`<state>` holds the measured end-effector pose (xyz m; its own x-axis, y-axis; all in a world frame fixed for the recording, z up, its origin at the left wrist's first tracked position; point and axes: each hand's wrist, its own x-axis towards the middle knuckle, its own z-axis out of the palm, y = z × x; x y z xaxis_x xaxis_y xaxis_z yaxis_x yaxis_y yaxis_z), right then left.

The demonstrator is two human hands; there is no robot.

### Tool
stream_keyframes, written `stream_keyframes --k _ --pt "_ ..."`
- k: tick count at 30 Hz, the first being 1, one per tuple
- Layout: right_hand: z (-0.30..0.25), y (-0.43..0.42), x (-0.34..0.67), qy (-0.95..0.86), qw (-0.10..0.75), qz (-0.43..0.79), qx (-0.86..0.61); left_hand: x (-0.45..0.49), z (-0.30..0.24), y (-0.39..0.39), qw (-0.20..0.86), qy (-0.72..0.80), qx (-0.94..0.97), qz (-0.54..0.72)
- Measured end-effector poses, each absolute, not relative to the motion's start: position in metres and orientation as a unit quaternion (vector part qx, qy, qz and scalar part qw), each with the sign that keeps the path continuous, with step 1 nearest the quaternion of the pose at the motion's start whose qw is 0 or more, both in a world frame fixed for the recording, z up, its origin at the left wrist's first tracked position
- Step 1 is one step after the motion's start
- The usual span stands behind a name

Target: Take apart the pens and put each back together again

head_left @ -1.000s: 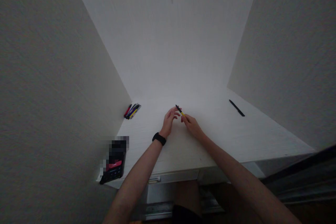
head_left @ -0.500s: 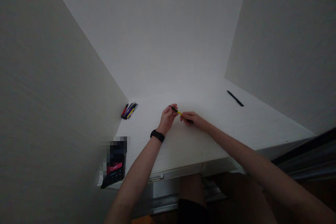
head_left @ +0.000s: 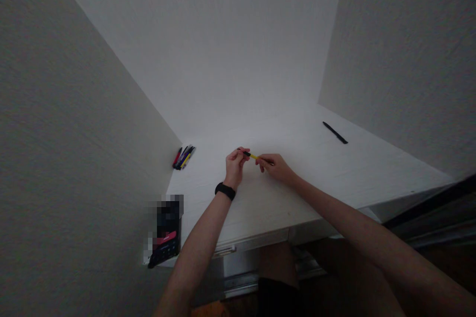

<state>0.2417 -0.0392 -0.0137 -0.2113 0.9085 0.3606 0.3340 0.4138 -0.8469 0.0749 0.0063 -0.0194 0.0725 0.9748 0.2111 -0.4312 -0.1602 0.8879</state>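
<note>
Looks like we're mid-handling: our left hand (head_left: 234, 163) pinches the yellow pen (head_left: 254, 156) by its dark end, right hand (head_left: 277, 166) grips the other, over the table (head_left: 312, 178). Next move likely needs steady fingers.

Pen (head_left: 253, 157): slim and straight, showing a yellow stretch at mid-length and a black section toward its left end. Both hands are gripping it: fingers of the left hand (head_left: 234, 167) are pinching the black section, while fingers of the right hand (head_left: 277, 166) are closing around the other end. A dark part is showing among the right fingers; the grip is hiding its full shape. The yellow stretch is bridging the gap between the hands. The pen is lying crosswise, slanting, its left end pointing toward the far side of the desk (head_left: 256, 208), its right end sitting nearer the person.
</note>
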Motion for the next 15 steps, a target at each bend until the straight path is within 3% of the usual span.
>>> stream_keyframes --k 5,15 --pt "-0.016 -0.041 0.240 -0.714 0.458 0.243 -0.471 0.075 -0.023 0.009 0.559 0.312 0.448 0.624" --pt "-0.026 -0.027 0.240 -0.725 0.464 0.244 -0.446 0.078 -0.022 0.008 0.584 0.291 0.462 0.602"
